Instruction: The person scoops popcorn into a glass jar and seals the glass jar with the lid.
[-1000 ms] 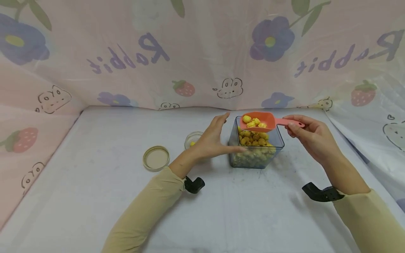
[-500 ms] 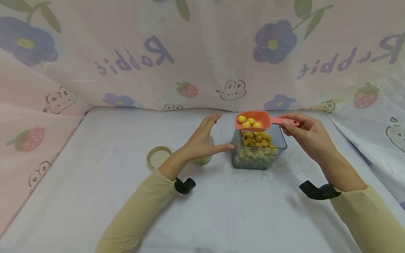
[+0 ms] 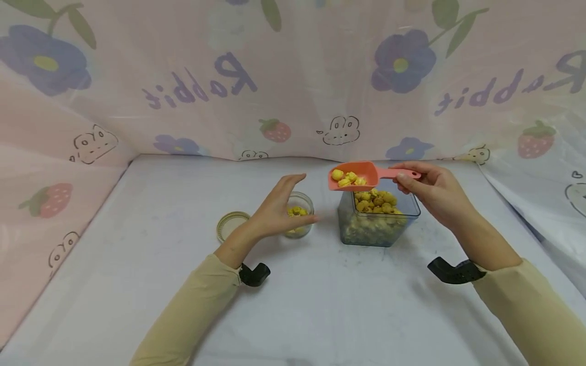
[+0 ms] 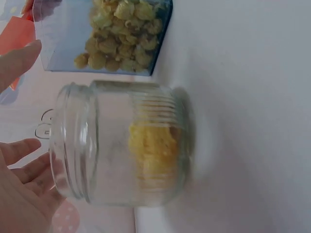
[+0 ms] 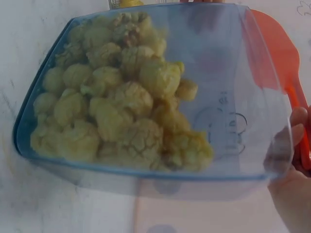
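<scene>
Right hand (image 3: 435,193) pinching the pink scoop (image 3: 354,176) mid-frame, carrying yellow pieces; left hand (image 3: 276,208) relaxed, seemingly touching the glass jar (image 3: 299,216).

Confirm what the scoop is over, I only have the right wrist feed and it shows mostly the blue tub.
Observer: On the head view the pink scoop is loaded with yellow pieces, above the tub's left edge.
Operator: Left hand?
Observer: The left hand is open beside a small glass jar; whether it touches, I can't tell.
Operator: Jar empty?
Observer: No, the left wrist view shows yellow pieces in its bottom.
Operator: Lid?
Observer: Off, lying on the table left of the jar.
</scene>
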The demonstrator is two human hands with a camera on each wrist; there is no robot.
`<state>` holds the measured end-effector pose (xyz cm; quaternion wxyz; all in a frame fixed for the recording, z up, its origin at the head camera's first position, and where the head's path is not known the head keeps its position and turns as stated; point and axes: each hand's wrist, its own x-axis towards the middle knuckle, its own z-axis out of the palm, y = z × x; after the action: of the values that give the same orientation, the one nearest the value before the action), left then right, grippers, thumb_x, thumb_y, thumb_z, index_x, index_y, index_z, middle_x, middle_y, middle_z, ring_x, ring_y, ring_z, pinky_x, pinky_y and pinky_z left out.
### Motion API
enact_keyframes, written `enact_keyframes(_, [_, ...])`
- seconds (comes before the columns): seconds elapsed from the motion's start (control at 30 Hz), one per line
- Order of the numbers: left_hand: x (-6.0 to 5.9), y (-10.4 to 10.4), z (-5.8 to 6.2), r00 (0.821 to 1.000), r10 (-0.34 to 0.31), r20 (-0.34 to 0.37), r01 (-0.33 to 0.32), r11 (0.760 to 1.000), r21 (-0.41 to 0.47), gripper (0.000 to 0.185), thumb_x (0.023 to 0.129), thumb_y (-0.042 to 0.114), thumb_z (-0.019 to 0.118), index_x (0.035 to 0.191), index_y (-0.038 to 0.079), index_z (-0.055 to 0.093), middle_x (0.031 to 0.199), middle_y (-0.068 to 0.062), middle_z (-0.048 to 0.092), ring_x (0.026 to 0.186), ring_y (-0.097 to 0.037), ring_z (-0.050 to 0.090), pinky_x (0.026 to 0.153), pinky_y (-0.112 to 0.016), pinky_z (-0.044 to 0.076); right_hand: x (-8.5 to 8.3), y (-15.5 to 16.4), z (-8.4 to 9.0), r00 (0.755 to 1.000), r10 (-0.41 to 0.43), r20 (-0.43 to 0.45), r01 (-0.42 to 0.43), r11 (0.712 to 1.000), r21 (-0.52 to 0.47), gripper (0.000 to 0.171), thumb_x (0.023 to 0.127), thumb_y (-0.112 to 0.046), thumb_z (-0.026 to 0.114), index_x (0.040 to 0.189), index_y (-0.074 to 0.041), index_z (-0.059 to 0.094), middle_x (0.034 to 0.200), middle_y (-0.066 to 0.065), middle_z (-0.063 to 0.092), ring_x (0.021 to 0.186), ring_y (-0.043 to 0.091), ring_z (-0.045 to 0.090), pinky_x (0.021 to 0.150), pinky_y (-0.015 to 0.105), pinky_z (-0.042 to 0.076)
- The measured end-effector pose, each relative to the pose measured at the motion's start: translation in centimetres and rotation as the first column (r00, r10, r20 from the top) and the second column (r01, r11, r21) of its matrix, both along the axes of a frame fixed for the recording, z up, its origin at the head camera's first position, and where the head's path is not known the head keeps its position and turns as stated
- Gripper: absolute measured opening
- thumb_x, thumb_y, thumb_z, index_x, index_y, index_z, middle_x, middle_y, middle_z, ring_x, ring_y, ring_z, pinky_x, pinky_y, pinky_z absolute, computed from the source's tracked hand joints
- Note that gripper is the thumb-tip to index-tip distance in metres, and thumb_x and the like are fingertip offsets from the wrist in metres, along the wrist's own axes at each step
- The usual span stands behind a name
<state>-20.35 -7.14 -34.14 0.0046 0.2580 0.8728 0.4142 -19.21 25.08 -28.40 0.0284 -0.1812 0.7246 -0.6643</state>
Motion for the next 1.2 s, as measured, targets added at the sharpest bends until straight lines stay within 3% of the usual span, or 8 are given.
enact_keyframes(0.13, [0.1, -0.6, -0.6, 1.000, -0.003, -0.010, 0.003, 1.000, -0.012, 0.092, 0.076, 0.037, 0.081, 0.147, 0.008, 0.032, 0.148, -0.010, 0.035, 0.140, -0.026, 0.031, 0.115, -0.045, 0.028, -0.3, -0.6, -0.1, 1.000, 0.006, 0.019, -0.007, 0.999, 0.038, 0.019, 0.096, -0.007, 0.056, 0.111, -0.012, 0.067, 0.085, -0.003, 0.062, 0.073, 0.011, 0.050, 0.058, 0.021, 0.039])
enact_keyframes(0.37, [0.5, -1.5, -1.7, 1.000, -0.007, 0.029, 0.007, 1.000, -0.008, 0.090, 0.076, 0.034, 0.081, 0.146, 0.004, 0.033, 0.148, -0.013, 0.036, 0.139, -0.027, 0.033, 0.115, -0.045, 0.028, -0.9, -1.7, -0.3, 0.999, 0.007, 0.039, -0.012, 0.993, 0.120, 0.019, 0.096, -0.009, 0.058, 0.111, -0.013, 0.067, 0.085, -0.005, 0.064, 0.074, 0.011, 0.052, 0.063, 0.018, 0.045])
enact_keyframes(0.57, [0.8, -2.2, -2.8, 1.000, -0.006, 0.004, 0.006, 1.000, 0.017, 0.087, 0.078, 0.028, 0.079, 0.145, -0.002, 0.033, 0.144, -0.018, 0.040, 0.136, -0.031, 0.037, 0.114, -0.047, 0.030, -1.3, -2.7, -0.3, 0.999, -0.035, 0.027, 0.025, 0.952, 0.304, 0.021, 0.096, -0.018, 0.059, 0.116, -0.015, 0.065, 0.084, -0.007, 0.059, 0.074, 0.013, 0.050, 0.058, 0.025, 0.039])
enact_keyframes(0.7, [1.0, -2.5, -3.3, 1.000, -0.002, -0.001, 0.002, 1.000, 0.026, 0.085, 0.080, 0.028, 0.077, 0.145, -0.002, 0.032, 0.143, -0.019, 0.041, 0.136, -0.032, 0.038, 0.113, -0.047, 0.031, -1.6, -3.3, -0.4, 0.997, -0.061, 0.041, 0.042, 0.932, 0.361, 0.025, 0.095, -0.022, 0.061, 0.119, -0.013, 0.065, 0.089, -0.006, 0.060, 0.079, 0.014, 0.054, 0.064, 0.023, 0.046])
enact_keyframes(0.9, [1.1, -2.6, -3.4, 1.000, 0.007, 0.004, -0.007, 0.999, 0.046, 0.083, 0.080, 0.025, 0.077, 0.144, -0.003, 0.032, 0.140, -0.022, 0.043, 0.134, -0.034, 0.040, 0.112, -0.049, 0.032, -1.9, -4.0, -0.4, 0.998, -0.041, 0.055, 0.016, 0.915, 0.404, 0.030, 0.095, -0.021, 0.061, 0.121, -0.006, 0.062, 0.092, -0.007, 0.062, 0.081, 0.014, 0.058, 0.068, 0.021, 0.052])
enact_keyframes(1.1, [0.5, -2.6, -3.3, 1.000, 0.005, 0.031, -0.007, 0.998, 0.060, 0.083, 0.081, 0.024, 0.077, 0.145, -0.001, 0.031, 0.142, -0.020, 0.043, 0.135, -0.031, 0.039, 0.114, -0.048, 0.030, -2.3, -4.5, 0.0, 0.996, -0.065, 0.057, 0.032, 0.892, 0.451, 0.030, 0.094, -0.023, 0.062, 0.120, -0.008, 0.064, 0.088, -0.004, 0.062, 0.075, 0.021, 0.054, 0.059, 0.027, 0.047])
enact_keyframes(1.2, [0.5, -2.7, -3.4, 0.999, 0.008, 0.045, -0.011, 0.998, 0.056, 0.083, 0.081, 0.024, 0.077, 0.146, 0.000, 0.031, 0.142, -0.019, 0.043, 0.135, -0.031, 0.039, 0.114, -0.048, 0.030, -2.4, -4.8, 0.0, 0.997, -0.034, 0.062, 0.001, 0.884, 0.468, 0.032, 0.094, -0.023, 0.062, 0.121, -0.005, 0.062, 0.090, -0.002, 0.058, 0.072, 0.020, 0.051, 0.056, 0.027, 0.045])
